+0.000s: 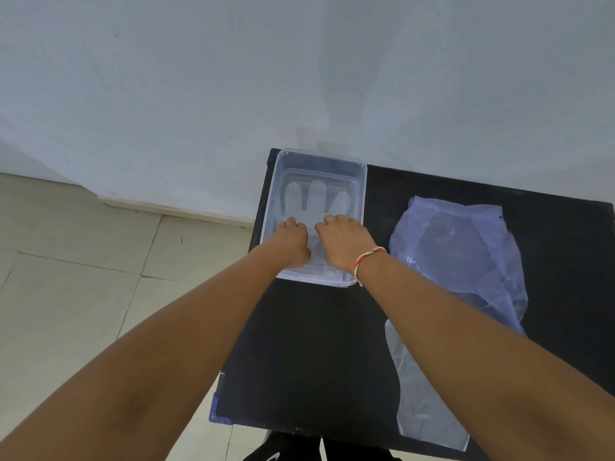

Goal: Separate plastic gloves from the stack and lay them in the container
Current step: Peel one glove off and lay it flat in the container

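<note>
Both hands (293, 242) (342, 242) — glove (314, 197) in container (362, 181)

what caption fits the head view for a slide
Both hands, left hand and right hand, flatten a plastic glove inside the clear container.

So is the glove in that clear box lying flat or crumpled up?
Spread flat: the glove lies on the bottom of the clear container, fingers fanned apart, with the left hand and right hand on its cuff end.

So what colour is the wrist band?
Red and white, on the right wrist, in the head view.
</note>
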